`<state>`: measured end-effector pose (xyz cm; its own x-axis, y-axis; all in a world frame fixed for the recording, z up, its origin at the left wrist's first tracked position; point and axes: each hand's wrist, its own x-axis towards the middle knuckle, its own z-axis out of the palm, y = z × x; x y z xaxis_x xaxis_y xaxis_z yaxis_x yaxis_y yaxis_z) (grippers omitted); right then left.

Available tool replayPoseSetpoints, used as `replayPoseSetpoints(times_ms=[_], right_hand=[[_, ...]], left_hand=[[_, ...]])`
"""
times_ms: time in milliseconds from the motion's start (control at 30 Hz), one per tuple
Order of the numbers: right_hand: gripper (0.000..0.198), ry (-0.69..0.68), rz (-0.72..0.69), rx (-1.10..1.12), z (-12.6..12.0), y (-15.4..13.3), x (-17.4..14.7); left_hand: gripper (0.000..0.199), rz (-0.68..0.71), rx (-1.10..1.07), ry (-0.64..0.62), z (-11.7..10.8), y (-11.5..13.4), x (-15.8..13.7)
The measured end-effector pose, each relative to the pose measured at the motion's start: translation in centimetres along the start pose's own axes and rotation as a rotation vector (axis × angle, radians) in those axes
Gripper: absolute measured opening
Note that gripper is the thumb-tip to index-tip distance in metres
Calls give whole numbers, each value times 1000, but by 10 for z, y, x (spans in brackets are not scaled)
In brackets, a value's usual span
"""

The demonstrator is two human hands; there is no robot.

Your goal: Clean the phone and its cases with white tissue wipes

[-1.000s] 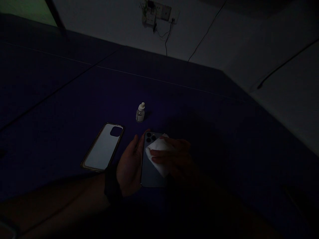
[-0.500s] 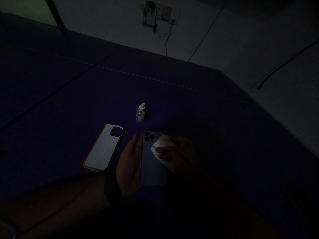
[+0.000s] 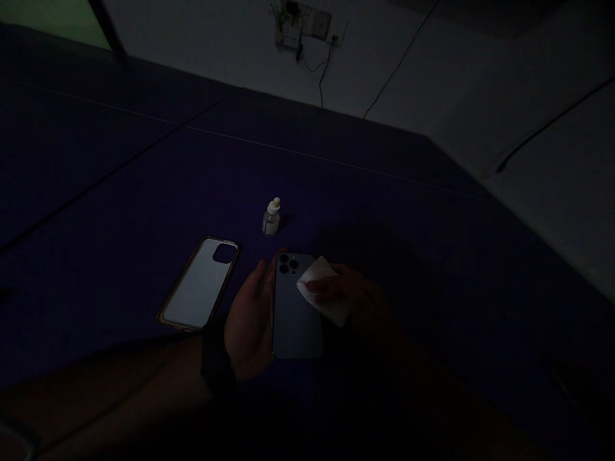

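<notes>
Fingers of the left hand [image 3: 247, 326] grip a flat blue-grey smartphone [image 3: 295, 323] at near centre; the right hand [image 3: 358, 294] pinches a thin white wipe [image 3: 331, 308] over its right edge; light, even strokes should suit.

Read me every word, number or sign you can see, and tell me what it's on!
No words, numbers or brands can be read here.
Small bottle: it has a pale label, but any print is too small and dark to read.
Phone: no lettering I can make out on the part of its back that shows.
Phone case: no lettering I can make out.
</notes>
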<state>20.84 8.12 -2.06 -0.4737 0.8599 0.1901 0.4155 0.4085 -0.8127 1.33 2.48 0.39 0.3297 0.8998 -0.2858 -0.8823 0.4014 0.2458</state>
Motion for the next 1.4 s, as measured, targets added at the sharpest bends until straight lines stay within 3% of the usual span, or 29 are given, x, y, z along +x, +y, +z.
replayPoseSetpoints(times_ms=[233,333,400,567,733,900,1033,1167,1267,1400], right_hand=[[42,-143,-76,-214,1,-11,-3],[44,-230,-87,-170,0,-13,-3],[49,-203,-56,-66,0,-10,-2],[64,13,66,252,3,-2,3],[41,-83,-38,-23,4,-10,-1],[52,-234,-62,-59,2,-11,-3],[71,-93,27,141,4,-4,2],[57,-27,17,135,5,-5,2],[44,-123,-76,-14,3,-10,-1],[44,-258,-117,-34,1,-12,-4]], left_hand=[[50,19,-13,-6,-2,-2,2],[51,13,-11,-19,-7,-3,3],[52,9,2,-23,-8,-3,3],[50,15,25,-20,-2,-1,1],[50,22,18,-7,0,-2,1],[51,23,18,-43,-7,-5,4],[49,9,49,-58,-5,-3,2],[47,33,39,-35,-1,-3,2],[47,32,26,-27,-2,-4,4],[48,17,22,-33,-5,-6,4]])
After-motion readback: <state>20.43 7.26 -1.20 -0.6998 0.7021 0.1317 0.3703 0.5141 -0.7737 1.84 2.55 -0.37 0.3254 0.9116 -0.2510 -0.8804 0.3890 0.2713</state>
